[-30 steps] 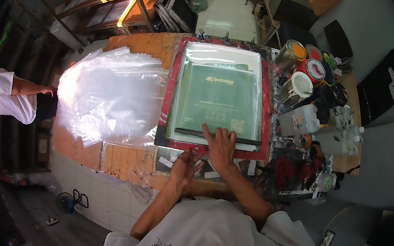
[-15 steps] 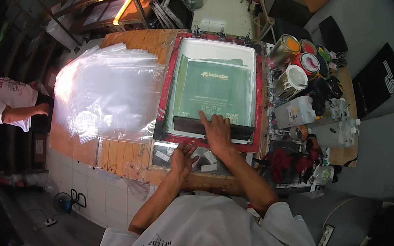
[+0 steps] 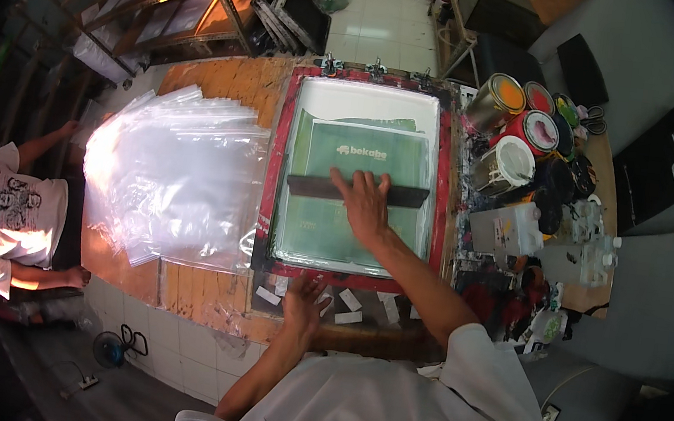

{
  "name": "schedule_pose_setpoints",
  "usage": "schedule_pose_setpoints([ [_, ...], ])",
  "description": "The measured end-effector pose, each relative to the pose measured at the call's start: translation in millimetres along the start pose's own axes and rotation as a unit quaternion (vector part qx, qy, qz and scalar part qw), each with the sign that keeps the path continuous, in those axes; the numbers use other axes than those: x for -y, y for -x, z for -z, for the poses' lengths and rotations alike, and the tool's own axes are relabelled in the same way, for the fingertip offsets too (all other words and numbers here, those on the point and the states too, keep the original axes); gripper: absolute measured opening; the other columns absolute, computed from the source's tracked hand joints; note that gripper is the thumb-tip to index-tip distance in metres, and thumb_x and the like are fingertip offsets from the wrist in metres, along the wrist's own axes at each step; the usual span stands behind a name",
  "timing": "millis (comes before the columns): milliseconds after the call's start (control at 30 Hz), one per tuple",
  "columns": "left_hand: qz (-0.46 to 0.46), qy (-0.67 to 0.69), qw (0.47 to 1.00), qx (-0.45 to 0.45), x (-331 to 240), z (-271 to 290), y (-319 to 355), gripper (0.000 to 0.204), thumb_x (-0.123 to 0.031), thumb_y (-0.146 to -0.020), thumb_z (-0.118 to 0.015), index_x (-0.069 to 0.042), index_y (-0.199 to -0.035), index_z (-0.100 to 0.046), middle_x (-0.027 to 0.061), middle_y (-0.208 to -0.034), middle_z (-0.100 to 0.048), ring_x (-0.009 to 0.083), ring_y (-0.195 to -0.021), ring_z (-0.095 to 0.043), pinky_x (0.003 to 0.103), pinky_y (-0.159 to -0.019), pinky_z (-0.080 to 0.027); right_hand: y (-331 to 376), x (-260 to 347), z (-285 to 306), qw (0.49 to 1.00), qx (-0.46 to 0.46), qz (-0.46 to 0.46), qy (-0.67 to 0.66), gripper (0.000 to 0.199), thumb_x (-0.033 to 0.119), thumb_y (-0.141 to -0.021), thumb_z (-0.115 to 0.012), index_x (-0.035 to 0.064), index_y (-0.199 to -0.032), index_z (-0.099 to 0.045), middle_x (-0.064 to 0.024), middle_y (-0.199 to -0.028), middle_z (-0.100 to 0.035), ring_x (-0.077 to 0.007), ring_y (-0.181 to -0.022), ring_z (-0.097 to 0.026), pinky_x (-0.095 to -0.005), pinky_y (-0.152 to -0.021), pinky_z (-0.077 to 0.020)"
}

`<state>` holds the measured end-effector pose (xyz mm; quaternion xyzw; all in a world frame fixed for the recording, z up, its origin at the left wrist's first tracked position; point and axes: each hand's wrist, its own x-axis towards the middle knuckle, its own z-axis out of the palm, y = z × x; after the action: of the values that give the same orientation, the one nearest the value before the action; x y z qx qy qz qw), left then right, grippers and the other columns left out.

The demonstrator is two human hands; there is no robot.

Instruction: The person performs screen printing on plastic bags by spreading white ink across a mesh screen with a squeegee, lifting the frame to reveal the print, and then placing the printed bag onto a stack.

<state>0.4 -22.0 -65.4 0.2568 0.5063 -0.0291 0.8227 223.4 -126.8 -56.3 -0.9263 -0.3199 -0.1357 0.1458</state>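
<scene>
A silk-screen printing frame (image 3: 443, 177) with a red border lies in front of me on the wooden table, its green mesh (image 3: 322, 230) bearing pale print shapes. Across the mesh stands a dark squeegee (image 3: 407, 197), roughly mid-length of the screen. My right hand (image 3: 366, 207) grips it from above, fingers over the bar. At the frame's near edge is my left hand (image 3: 304, 307), palm turned up and fingers apart, with the fingertips close to or touching the border; exact contact cannot be made out. White ink (image 3: 366, 101) shows at the far end of the screen.
Clear plastic bags (image 3: 180, 168) lie fanned out at the left. Paint cans (image 3: 503, 98), plastic jugs (image 3: 509, 230) and stained rags crowd the right side. Hinge clamps (image 3: 376, 67) hold the frame's far edge. Small white blocks (image 3: 348, 317) lie nearby. Another person (image 3: 16, 215) stands at far left.
My right hand has pushed the squeegee away from me, from the near end to mid-screen. My left hand stays by the near edge. The person at left has turned and spread their arms.
</scene>
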Motion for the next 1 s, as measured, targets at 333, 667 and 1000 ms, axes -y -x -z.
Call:
schedule_pose_setpoints([
  [333,-0.017,-0.011,1.0,-0.02,-6.1,-17.4,14.2,0.041,-0.041,-0.097,-0.063,-0.008,-0.12,-0.052,0.0073,-0.11,-0.057,0.026,-0.105,-0.057,0.052,-0.095,-0.044,-146.9,-94.6,-48.6,0.999,-0.002,-0.027,0.045,0.058,0.006,-0.087,-0.065,0.0214,-0.142,-0.052,-0.0093,-0.107,-0.06,-0.027,-0.108,-0.057,-0.0585,-0.097,-0.0357],
  [667,-0.019,0.018,0.998,-0.049,-5.3,-14.1,20.9,0.032,-0.036,-0.098,-0.064,-0.007,-0.108,-0.056,0.0091,-0.106,-0.055,0.0308,-0.103,-0.058,0.054,-0.095,-0.047,-217.1,-147.4,-45.3,0.999,0.021,-0.039,-0.01,0.069,0.015,-0.085,-0.078,0.0237,-0.149,-0.051,-0.0153,-0.123,-0.053,-0.0304,-0.121,-0.048,-0.0501,-0.096,-0.0355],
  [1000,-0.071,-0.022,0.997,0.033,-23.3,-19.4,40.2,0.026,-0.035,-0.096,-0.071,-0.013,-0.094,-0.059,0.0037,-0.089,-0.063,0.0247,-0.09,-0.064,0.051,-0.087,-0.052,-200.6,-141.6,66.4,0.969,-0.237,-0.046,-0.05,0.057,0.009,-0.084,-0.078,0.014,-0.138,-0.059,-0.0184,-0.136,-0.047,-0.0338,-0.121,-0.05,-0.0506,-0.103,-0.0358],
])
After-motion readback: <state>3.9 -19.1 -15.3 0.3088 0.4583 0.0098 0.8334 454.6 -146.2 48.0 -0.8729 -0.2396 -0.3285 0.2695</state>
